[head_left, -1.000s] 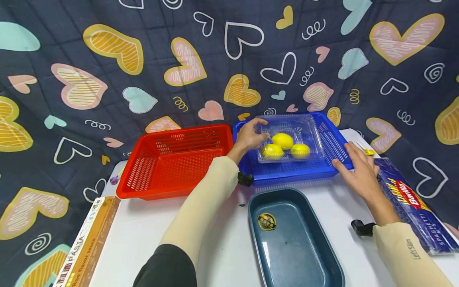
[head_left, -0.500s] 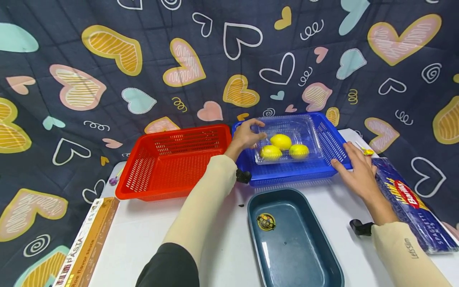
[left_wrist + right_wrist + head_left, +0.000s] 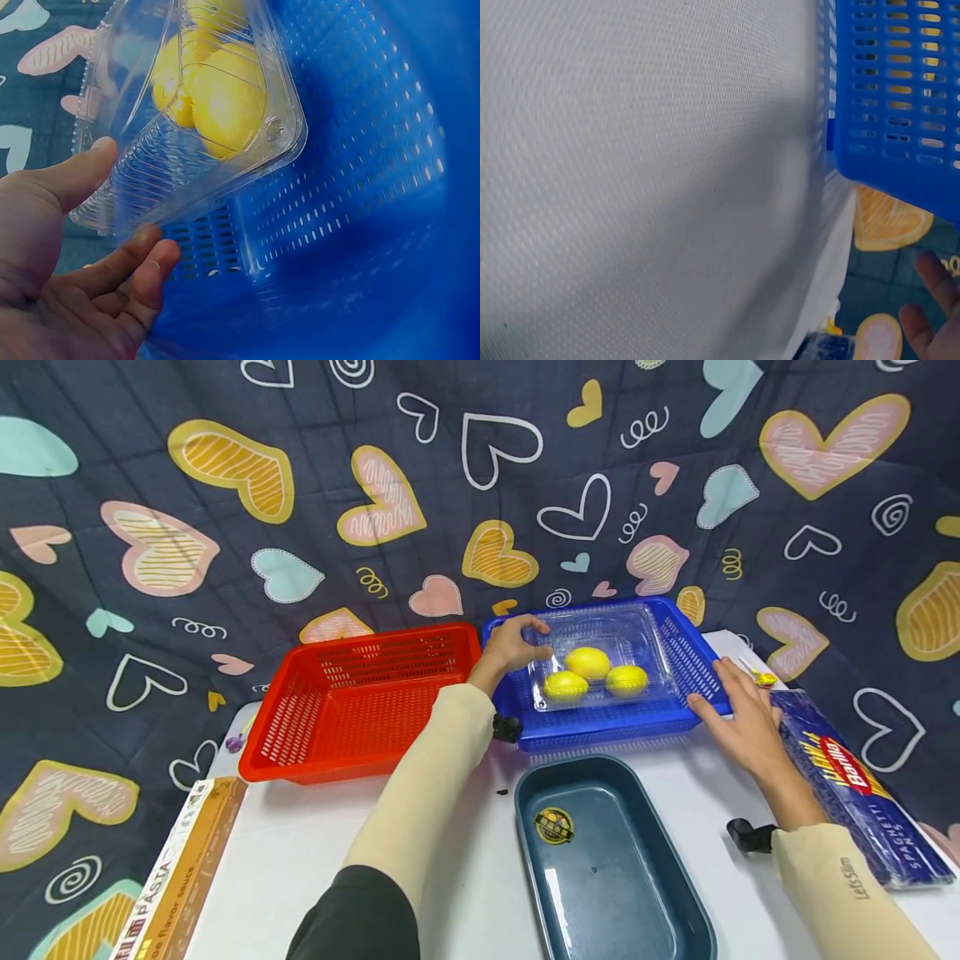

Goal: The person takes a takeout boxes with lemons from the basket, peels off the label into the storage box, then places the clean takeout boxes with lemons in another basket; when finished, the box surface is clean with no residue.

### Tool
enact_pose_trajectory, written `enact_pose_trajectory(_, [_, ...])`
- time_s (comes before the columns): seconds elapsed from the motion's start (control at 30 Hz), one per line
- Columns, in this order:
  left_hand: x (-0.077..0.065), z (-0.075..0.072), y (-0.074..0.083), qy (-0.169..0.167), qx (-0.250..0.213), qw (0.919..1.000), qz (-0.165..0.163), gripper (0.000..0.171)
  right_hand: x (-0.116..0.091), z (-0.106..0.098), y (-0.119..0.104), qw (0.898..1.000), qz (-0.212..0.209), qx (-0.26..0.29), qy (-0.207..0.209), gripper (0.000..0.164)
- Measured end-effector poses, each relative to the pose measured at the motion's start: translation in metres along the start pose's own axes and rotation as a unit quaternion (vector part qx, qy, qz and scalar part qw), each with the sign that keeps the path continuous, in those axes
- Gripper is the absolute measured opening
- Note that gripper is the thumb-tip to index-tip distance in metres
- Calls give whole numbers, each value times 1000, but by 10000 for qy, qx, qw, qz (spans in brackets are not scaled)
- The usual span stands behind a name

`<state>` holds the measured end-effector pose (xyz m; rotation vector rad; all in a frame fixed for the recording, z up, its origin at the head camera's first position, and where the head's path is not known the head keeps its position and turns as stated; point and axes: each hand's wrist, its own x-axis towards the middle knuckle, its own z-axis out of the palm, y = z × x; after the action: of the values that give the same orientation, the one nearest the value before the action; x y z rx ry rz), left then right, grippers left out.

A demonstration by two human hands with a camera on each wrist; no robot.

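Note:
My left hand (image 3: 510,647) grips the left edge of a clear plastic box (image 3: 656,647), thumb (image 3: 94,161) on its rim and the other fingers curled underneath. Three yellow lemons (image 3: 588,663) lie inside the box. The box sits within the blue basket (image 3: 622,727) and looks tilted in the left wrist view. On the other side, my right hand (image 3: 750,722) is spread at the basket's right rim, its fingertips right by the outer corner. The right wrist view catches only part of that hand, with the fingers apart.
Left of the blue basket stands a red basket (image 3: 360,768). A dark teal tray (image 3: 622,893) lies in front. A spaghetti pack (image 3: 862,785) lies at the right, a pasta box (image 3: 180,860) at the left. A heart-patterned cloth (image 3: 420,543) hangs behind the white table (image 3: 315,860).
The plastic box with the lemons has shifted slightly downward in the blue basket, with my left hand moving along. My right hand stays by the basket's right rim. The head view has shifted a little.

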<state>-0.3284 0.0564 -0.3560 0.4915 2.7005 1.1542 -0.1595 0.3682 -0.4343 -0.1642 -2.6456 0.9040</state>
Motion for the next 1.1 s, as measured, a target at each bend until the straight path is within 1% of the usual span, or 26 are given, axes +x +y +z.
enact_pose_trajectory(0.27, [0, -2, -5, -131, 327, 9993, 128, 37, 0, 1, -2, 10000, 20, 10, -40, 76])
enact_pose_trajectory(0.5, [0, -4, -3, -149, 1021, 9945, 183, 39, 0, 0, -3, 10000, 23, 58, -23, 76])
enact_pose_trajectory(0.57, [0, -4, -3, -181, 1124, 9933, 174, 39, 0, 0, -2, 10000, 16, 55, -5, 75])
enact_pose_trajectory(0.83, [1, -5, -5, -193, 1210, 9925, 53, 38, 0, 0, 0, 10000, -10, 54, 26, 75])
enact_pose_trajectory(1.1, [1, -5, -4, -247, 1351, 9905, -15, 42, 0, 0, -1, 9999, -30, 83, 49, 74])
